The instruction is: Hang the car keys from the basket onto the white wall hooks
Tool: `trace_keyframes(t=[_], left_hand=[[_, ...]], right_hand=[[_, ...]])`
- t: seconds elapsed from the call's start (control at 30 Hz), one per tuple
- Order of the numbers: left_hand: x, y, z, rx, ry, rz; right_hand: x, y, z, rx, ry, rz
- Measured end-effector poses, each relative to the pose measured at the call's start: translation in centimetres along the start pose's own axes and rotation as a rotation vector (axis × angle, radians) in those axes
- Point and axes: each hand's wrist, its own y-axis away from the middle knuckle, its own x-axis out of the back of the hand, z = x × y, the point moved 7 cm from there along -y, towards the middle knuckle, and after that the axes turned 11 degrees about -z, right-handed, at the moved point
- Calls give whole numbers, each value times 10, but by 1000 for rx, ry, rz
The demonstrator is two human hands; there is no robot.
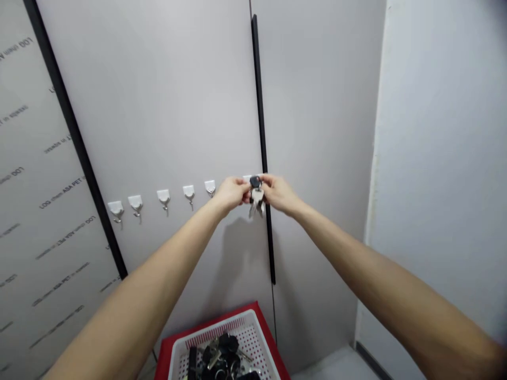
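Note:
A bunch of keys (257, 196), one with a black head, hangs between my two hands in front of the cabinet door. My left hand (233, 192) pinches it from the left side. From the right, my right hand (277, 192) grips the same bunch with its fingers closed. Just behind the keys a white adhesive hook (247, 178) shows only in part; whether the keys touch it I cannot tell. To the left a row of several white hooks with metal prongs, such as this hook (163, 199), runs along the door.
Below my hands a white perforated basket (257, 327) holding several keys stands on a red surface (166, 348). A long black handle (259, 100) runs down the cabinet beside my right hand. A pale wall (443, 158) rises at the right.

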Motion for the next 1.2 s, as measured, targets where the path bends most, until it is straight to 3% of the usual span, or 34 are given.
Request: trace_keyframes(t=[0.07,0.27,0.33,0.4,0.47,0.5,0.53,0.6,0.67,0.73,0.9,0.97,1.07,1.13,1.2], left_hand=[[-4,24,-32,39,-71,-50],[-37,108,-177,371,-20,-184],[-47,132,-215,452,-57,-211],[-50,151,-237,495,-175,-230],[-44,161,-242,482,-310,-219],[-37,162,-239,461,-354,-196],[-28,161,-234,442,-371,-166],[-7,157,-221,411,-349,-92],[11,154,-208,393,-303,-24],[21,154,-201,375,-261,10],[14,174,-217,352,-158,-15],[16,181,-223,340,-77,15],[35,186,-220,334,135,141],[50,183,-208,329,318,201],[61,176,-187,280,499,177]], right_hand=[[-39,26,4,19,-68,-184],[-171,125,48,-114,-35,-615],[-202,151,60,-147,9,-732],[-221,167,63,-143,72,-855],[-221,162,54,-104,153,-875],[-212,149,45,-84,192,-808],[-198,130,33,-55,233,-690],[-159,84,3,-2,288,-317],[-128,45,-31,133,325,-23],[-116,15,-53,234,370,118],[-134,-12,-51,267,511,62],[-137,-6,-48,252,516,66],[-136,16,-49,208,364,97],[-147,30,-44,116,123,-33],[-173,43,-32,-72,-230,-302]])
